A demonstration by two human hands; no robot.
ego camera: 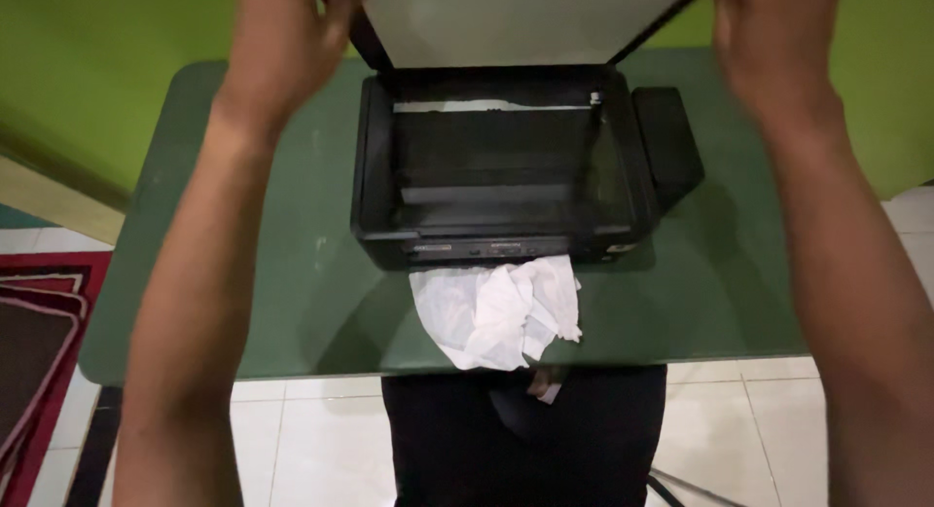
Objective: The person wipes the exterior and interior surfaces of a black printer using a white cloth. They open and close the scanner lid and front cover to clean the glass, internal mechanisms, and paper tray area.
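From the head view, my left hand (292,30) and right hand (773,30) each grip a top corner of the raised scanner lid (516,20), fingers closed on its edges; it looks light, stiff and hinged, best held by both corners. Below the grip the black printer (506,166) sits on the green desk (243,273), crumpled white paper (496,312) nearer me, nothing between.

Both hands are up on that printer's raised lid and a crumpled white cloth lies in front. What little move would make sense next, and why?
Probably ease the lid down: the left hand and right hand hold its edges, the scanner glass lies bare, and the cloth is set aside on the green table.
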